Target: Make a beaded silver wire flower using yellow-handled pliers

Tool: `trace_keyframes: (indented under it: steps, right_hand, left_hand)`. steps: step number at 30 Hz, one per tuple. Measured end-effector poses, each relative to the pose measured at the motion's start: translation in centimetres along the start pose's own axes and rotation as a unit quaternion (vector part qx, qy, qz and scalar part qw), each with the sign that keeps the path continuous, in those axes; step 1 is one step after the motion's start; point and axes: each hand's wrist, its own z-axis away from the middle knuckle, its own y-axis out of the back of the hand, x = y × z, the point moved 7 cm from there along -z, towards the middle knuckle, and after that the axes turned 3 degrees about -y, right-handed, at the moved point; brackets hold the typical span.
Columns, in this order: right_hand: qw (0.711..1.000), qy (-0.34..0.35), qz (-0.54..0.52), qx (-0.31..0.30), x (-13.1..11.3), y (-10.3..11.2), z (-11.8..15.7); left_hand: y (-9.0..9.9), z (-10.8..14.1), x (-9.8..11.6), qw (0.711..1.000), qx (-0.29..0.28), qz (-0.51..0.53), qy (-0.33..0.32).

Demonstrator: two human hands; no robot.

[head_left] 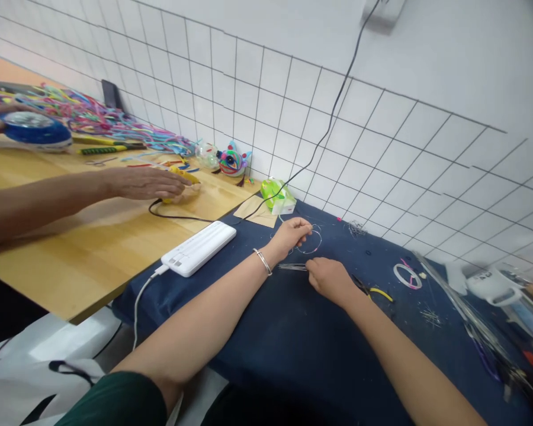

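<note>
My left hand (292,235) is closed in a pinch above the dark blue cloth (288,343), with a silver bangle at its wrist. A thin wire loop (320,239) extends from its fingertips, with a small pink spot on its lower edge. Nearer to me, my right hand (331,279) is closed on the end of a bundle of thin metal wires (293,267), which points left. Its fingertips are partly hidden. Just right of this hand lie pliers (382,293) with yellow handles.
A white power bank (199,248) with a cable lies left, beside a wooden board (93,236). There a co-worker's hand (153,182) touches a yellow tool. A green packet (278,196) stands behind. At right are a white ring (407,276), loose wires and a white mug (493,288).
</note>
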Motion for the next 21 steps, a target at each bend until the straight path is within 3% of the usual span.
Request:
trace_keyframes:
  steps: [8, 11, 17, 18, 21]
  right_hand:
    - [0.985, -0.138, -0.087, 0.063, 5.9, 0.1, 8.5]
    - [0.966, -0.201, -0.136, 0.087, 7.8, -0.2, 11.2]
    - [0.928, -0.249, -0.265, 0.08, 8.4, -0.8, 12.6]
    - [0.917, -0.254, -0.298, 0.074, 8.1, -0.8, 12.5]
    - [0.798, -0.307, -0.515, 0.058, 7.4, -1.5, 12.4]
  left_hand:
    - [-4.4, 2.3, -1.7, 0.994, -0.091, -0.012, 0.062]
    - [-6.6, 3.8, -2.5, 0.981, -0.162, -0.012, 0.103]
    - [-8.7, 5.7, -4.2, 0.972, -0.175, -0.05, 0.148]
    - [-9.1, 5.9, -4.4, 0.972, -0.176, -0.057, 0.149]
    - [-10.0, 6.5, -4.4, 0.971, -0.177, -0.081, 0.14]
